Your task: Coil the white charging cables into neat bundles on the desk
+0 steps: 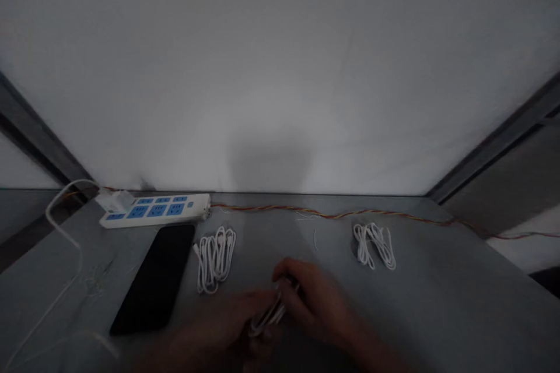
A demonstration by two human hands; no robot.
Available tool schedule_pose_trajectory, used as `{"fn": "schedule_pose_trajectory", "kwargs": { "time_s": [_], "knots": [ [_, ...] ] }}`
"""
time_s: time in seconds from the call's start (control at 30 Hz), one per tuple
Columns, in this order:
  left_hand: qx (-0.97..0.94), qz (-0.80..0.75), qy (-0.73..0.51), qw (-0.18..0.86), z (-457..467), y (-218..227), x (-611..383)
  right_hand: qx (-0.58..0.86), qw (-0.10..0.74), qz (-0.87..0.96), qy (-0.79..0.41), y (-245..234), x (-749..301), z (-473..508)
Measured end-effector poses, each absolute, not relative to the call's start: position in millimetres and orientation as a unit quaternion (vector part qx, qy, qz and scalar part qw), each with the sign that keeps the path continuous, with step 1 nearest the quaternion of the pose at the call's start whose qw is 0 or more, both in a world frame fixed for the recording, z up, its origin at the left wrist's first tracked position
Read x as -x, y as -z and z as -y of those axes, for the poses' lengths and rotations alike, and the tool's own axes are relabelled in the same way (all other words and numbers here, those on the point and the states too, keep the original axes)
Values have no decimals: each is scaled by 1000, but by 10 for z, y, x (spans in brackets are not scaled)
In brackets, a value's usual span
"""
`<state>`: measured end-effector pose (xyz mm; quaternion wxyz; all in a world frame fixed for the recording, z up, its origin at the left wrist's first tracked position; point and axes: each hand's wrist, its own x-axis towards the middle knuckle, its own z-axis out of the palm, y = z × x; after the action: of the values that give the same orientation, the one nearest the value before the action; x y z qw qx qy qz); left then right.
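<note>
Near the front of the grey table, both my hands are closed on one white cable (pixel 268 322) gathered in loops. My left hand (pixel 238 317) grips the lower end of the bundle and is smeared by motion. At the upper end, my right hand (pixel 308 297) pinches the loops between thumb and fingers. The cable's ends are hidden in my hands. Beyond my left hand lie several coiled white cables (pixel 215 259), side by side. Farther right, past my right hand, rests another group of coiled white cable (pixel 374 246).
A black phone-like slab (pixel 153 280) lies at left, below a white power strip (pixel 155 211) with blue sockets. A white plug (pixel 116 201) sits in the strip, its cord running down the left side. Twisted coloured wires (pixel 328 214) cross the table's back by the white wall (pixel 271 70).
</note>
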<state>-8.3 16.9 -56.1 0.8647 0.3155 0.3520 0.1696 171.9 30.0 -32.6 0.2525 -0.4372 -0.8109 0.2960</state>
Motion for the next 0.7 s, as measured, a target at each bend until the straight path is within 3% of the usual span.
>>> {"fn": "schedule_pose_trajectory", "kwargs": {
  "time_s": [0.3, 0.37, 0.53, 0.7],
  "knots": [
    [-444, -394, -190, 782, -124, 412, 88, 491, 175, 817, -248, 365, -1687, -357],
    [-453, -395, -185, 778, -126, 422, 91, 489, 195, 804, -276, 354, -1674, -340],
    [-281, -248, -147, 915, -146, 509, 101, 451, 262, 787, -329, 303, -1683, -282],
    [-283, -262, -182, 905, -88, 480, 139, 400, 291, 801, -336, 318, -1705, -258]
  ]
}}
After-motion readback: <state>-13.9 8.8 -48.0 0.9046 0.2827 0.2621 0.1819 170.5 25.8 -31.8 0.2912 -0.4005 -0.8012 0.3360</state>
